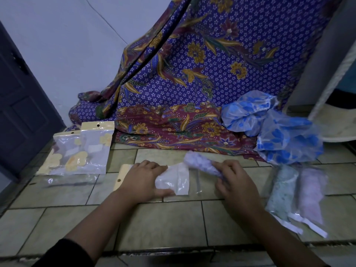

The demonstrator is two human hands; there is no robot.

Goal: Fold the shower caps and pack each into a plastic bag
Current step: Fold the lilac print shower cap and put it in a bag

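Over by the left edge of the tiled floor (57,199) sits a stack of packed bags (81,149) with yellow header cards, leaning near the dark door (23,116), with another clear bag lying flat in front of them. Moving in, the left hand (142,178) lies flat, fingers pressing down on the plastic bag (173,180) to pin it to the floor, not clasping it; its cardboard header pokes out on the hand's left side. Just to the right, the folded lilac shower cap (200,162) is rolled into a tight bundle, and the right hand (235,180) has its grip closed round the bundle's near end, aiming it toward the bag's mouth. The cap looks only at the opening, not seated inside. To do this well, the person likely needs the left fingers to lift the top film so the mouth gapes, then slide the roll in straight and compact so it does not spring loose. Farther right, blue flowered caps (269,128) lie unfolded against the patterned cloth (192,74), and two filled bags (296,191) rest near the floor's right edge.
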